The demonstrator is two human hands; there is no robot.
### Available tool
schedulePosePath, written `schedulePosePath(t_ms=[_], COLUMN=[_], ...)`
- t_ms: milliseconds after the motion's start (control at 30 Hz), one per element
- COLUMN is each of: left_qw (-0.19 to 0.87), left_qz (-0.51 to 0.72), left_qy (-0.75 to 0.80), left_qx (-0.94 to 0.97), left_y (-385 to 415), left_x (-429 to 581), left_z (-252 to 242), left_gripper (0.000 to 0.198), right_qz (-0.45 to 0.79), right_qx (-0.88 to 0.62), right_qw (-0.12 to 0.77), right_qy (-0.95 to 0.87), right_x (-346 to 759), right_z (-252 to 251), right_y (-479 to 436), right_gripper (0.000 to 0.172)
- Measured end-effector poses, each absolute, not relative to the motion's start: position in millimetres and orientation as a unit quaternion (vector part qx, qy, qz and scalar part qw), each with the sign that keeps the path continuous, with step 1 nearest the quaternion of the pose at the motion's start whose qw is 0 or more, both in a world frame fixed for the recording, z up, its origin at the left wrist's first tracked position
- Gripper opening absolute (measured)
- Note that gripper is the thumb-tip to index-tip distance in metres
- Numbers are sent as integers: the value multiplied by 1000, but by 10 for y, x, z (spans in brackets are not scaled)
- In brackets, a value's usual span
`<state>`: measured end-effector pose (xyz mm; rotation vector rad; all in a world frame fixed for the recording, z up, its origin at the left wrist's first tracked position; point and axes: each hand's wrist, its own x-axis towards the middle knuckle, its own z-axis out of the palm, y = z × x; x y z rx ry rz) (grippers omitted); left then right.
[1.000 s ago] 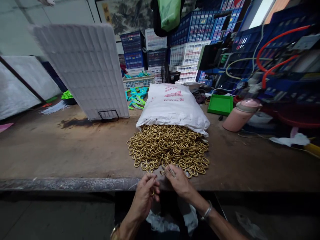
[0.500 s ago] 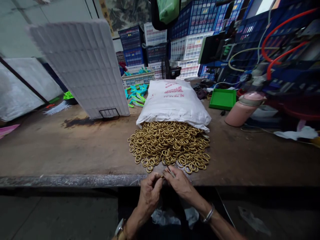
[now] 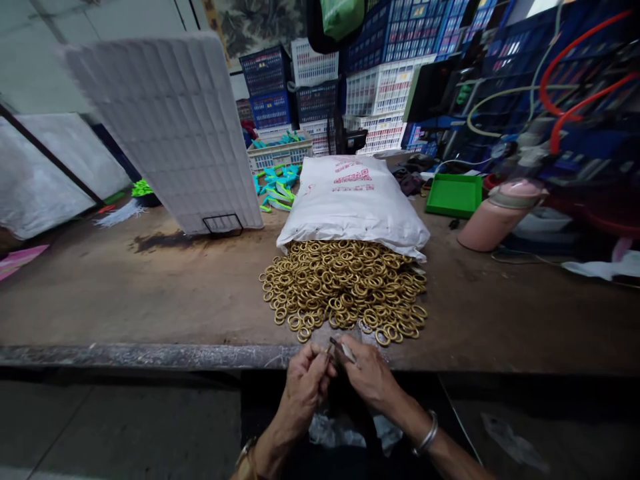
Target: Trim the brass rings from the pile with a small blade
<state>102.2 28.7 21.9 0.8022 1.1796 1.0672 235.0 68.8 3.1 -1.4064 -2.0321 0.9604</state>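
Gold-coloured rings point(image 3: 350, 283) lie in a heap at the mouth of a white sack point(image 3: 357, 200) with red print. Just in front of them, at the table's front edge, my left hand point(image 3: 307, 377) pinches a small ring, seen nearly edge-on. Close beside it on the right, my right hand point(image 3: 367, 370) is closed round a small slim tool point(image 3: 345, 349) whose dark tip points toward the ring. The fingertips of both hands are almost touching. What kind of tool it is cannot be made out.
A tall white padded panel point(image 3: 175, 133) stands on the wooden table point(image 3: 200, 293) at the left. Behind the sack are teal and green pieces point(image 3: 277, 187). A green tray point(image 3: 454, 195) and a pink bottle point(image 3: 500, 215) are at the right. Stacked crates point(image 3: 377, 87) fill the back.
The view has shifted slightly. My hands have drawn a little apart at the fingertips, and the tool and the ring between them show more clearly.
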Motion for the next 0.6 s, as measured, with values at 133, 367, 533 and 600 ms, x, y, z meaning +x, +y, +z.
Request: schedulePosePath(t_ms=[133,367,533,600], left_qw=[606,575,678,695], left_qz=[477,479,461,478], left_qy=[520,520,462,449], left_qx=[368,411,337,296], left_y=[304,174,44,34], left_x=[1007,982,981,957], left_z=[176,254,362,315], left_gripper=[31,32,32,32], right_qz=[292,185,153,153], right_qx=[-493,-536,-559,-541], right_qw=[175,89,92,125], right_qy=[-801,-819,-810,-818], right_x=[2332,2331,2231,2145], right_z=[40,-13,30,47], right_y=[612,697,845,890], right_gripper=[23,26,24,24])
